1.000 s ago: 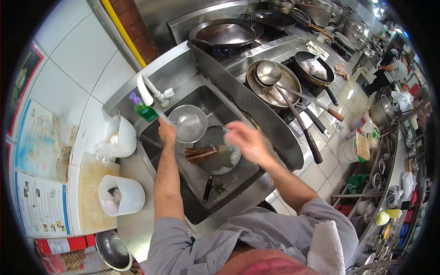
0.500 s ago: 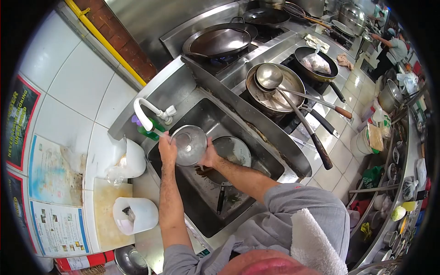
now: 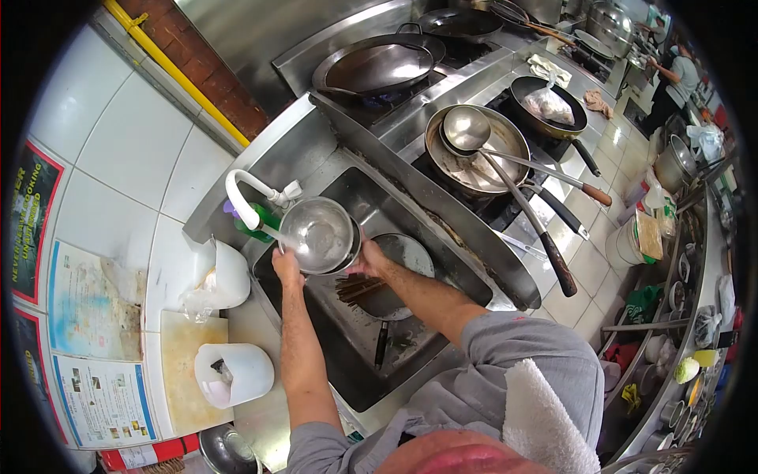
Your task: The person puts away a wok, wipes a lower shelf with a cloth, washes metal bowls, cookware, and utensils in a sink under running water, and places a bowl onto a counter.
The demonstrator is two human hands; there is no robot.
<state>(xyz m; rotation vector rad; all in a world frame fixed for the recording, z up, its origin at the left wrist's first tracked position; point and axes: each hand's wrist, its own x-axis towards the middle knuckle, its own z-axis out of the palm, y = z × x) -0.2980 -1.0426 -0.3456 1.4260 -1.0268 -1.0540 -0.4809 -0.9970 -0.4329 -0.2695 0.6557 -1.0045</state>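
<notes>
A round metal bowl [image 3: 317,234] is held under the white faucet [image 3: 243,204], and water runs from the spout into it. My left hand [image 3: 288,267] grips the bowl's lower left rim. On its right side my right hand [image 3: 368,259] is closed on the rim, fingers partly hidden behind the bowl. Below, in the sink [image 3: 335,359], lies a pan [image 3: 404,261] with a black handle. A bundled brown brush [image 3: 359,290] rests in that pan, partly under my right forearm. A green soap bottle [image 3: 257,223] stands behind the faucet.
Beyond the sink are a large wok [image 3: 379,67], a pan with ladles [image 3: 476,150] and a black pan holding a plastic bag [image 3: 546,105]. White containers [image 3: 234,375] stand at the left. Long handles jut toward the right of the sink. Another person [image 3: 679,77] is far off.
My right hand has moved from over the pan to the bowl's right side. Both hands now hold the bowl, which has shifted up and left under the spout. The view has also shifted.
</notes>
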